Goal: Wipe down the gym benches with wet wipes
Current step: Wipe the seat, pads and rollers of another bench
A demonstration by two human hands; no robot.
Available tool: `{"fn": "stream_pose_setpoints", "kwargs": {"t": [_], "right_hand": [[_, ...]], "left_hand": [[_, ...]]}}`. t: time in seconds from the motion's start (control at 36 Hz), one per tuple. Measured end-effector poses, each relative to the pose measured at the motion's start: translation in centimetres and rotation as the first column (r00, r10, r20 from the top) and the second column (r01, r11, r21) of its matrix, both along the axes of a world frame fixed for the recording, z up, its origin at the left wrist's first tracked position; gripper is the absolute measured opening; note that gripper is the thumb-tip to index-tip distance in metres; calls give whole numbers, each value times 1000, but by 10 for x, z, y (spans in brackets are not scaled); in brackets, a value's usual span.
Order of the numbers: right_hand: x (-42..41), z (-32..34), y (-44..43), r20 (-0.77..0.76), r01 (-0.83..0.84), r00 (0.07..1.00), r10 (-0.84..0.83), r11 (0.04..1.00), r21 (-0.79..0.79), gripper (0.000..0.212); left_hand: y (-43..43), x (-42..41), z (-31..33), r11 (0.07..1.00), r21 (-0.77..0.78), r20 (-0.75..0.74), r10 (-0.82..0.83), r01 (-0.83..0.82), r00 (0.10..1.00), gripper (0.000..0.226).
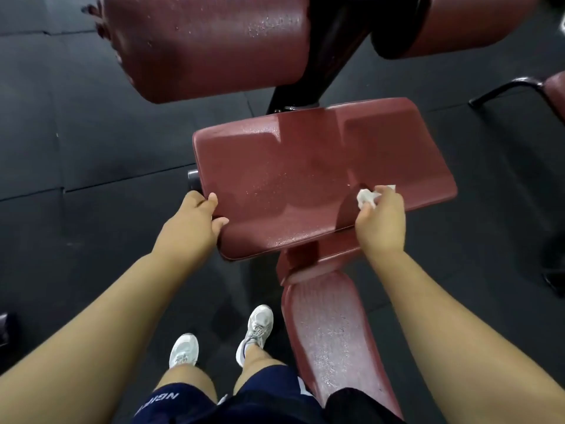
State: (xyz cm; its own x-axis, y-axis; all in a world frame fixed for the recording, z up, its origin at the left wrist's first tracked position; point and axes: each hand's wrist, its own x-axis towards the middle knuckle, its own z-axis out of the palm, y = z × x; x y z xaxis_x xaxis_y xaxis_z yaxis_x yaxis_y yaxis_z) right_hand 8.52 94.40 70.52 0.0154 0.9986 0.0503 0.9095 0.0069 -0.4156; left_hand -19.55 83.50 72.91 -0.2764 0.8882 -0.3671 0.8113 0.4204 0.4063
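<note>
A dark red padded bench seat (293, 179) lies in the middle of the view, its surface wet and shiny. My right hand (382, 221) holds a crumpled white wet wipe (368, 197) against the seat's right near part. My left hand (195, 220) grips the seat's left near edge, thumb on top and fingers curled round the rim. A narrower red pad (333, 338) of the same bench runs down toward me below the seat. Two large red roller pads (208, 41) hang above the seat on a black post.
Black rubber mat flooring (76, 133) surrounds the bench. Another red bench with a black frame (519, 87) shows at the right edge. My feet in white sneakers (256, 328) stand just left of the narrow pad. A dark object (6, 328) sits at the left edge.
</note>
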Motion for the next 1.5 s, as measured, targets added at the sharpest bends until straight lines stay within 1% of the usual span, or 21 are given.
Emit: {"fn": "stream_pose_setpoints", "kwargs": {"t": [0.08, 0.17, 0.28, 0.36, 0.39, 0.44, 0.53, 0.58, 0.64, 0.72, 0.81, 0.86, 0.92, 0.97, 1.06, 1.11, 1.19, 1.31, 1.36, 1.42, 1.5], "right_hand": [[-14, 4, 3, 80, 23, 996, -27, 999, 43, 12], [-54, 1, -27, 49, -240, 970, 237, 970, 50, 18], [-100, -2, -75, -158, -604, 783, 602, 796, 40, 22], [-90, -1, -60, -98, -741, 671, 735, 666, -85, 25], [-78, 0, -49, -75, -725, 689, 721, 683, -92, 25], [-47, 2, -20, -54, -594, 805, 591, 804, -39, 25], [11, 10, 21, 10, -162, 987, 162, 987, 0, 14], [43, 12, 36, -21, 169, 985, -170, 985, -40, 13], [50, 8, 38, -10, 325, 946, -325, 946, 10, 21], [20, 6, 24, 43, 255, 965, -258, 965, 67, 27], [-14, 0, -4, -25, -6, 1000, 8, 997, 78, 18], [-18, -3, -21, -103, -202, 972, 210, 976, 85, 10], [-1, -4, -20, -99, -399, 909, 404, 914, 66, 21], [26, -2, 0, -46, -446, 892, 450, 892, 79, 24], [74, -2, 48, 88, -252, 966, 245, 965, 80, 19], [105, 0, 79, 164, -11, 987, 7, 1000, 22, 22], [138, -1, 106, 118, 323, 940, -321, 946, 3, 40], [121, 0, 102, 108, 392, 916, -387, 920, -29, 21], [97, 2, 87, 133, 192, 973, -190, 981, 2, 22], [72, 6, 63, 48, -165, 985, 167, 985, -40, 16], [68, 9, 43, -56, -606, 795, 603, 792, -75, 12]], "left_hand": [[2, 2, -2, 999, -6, 5, 41, -41, 999, 52], [9, 4, 0, 997, 6, 11, 83, -83, 997, 47], [19, 3, 2, 998, 15, -12, 68, -68, 998, 37], [27, 1, 4, 999, 43, -35, 12, -11, 999, 31], [31, 2, 6, 998, 58, -36, -11, 13, 999, 30], [40, 4, 10, 993, 90, -35, -79, 82, 996, 29], [53, 14, 17, 969, 144, -15, -202, 202, 979, 28], [60, 21, 20, 940, 185, -9, -290, 286, 957, 30], [69, 28, 21, 911, 191, -8, -371, 366, 929, 33], [83, 37, 19, 875, 177, 3, -459, 451, 888, 39], [95, 47, 16, 849, 183, -1, -504, 496, 864, 39], [102, 57, 14, 831, 177, 3, -537, 528, 844, 40], [107, 67, 12, 808, 155, -8, -574, 568, 819, 42], [113, 78, 11, 786, 126, -26, -607, 605, 794, 44], [123, 92, 10, 757, 62, -93, -644, 650, 759, 46], [128, 102, 10, 741, 35, -131, -662, 671, 738, 46], [133, 118, 10, 709, 13, -149, -696, 705, 702, 45], [136, 139, 12, 641, -58, -191, -760, 765, 622, 42], [137, 143, 12, 630, -87, -196, -770, 772, 607, 40], [138, 143, 11, 642, -100, -184, -762, 760, 620, 39], [141, 141, 12, 652, -90, -140, -757, 753, 638, 40]]}}
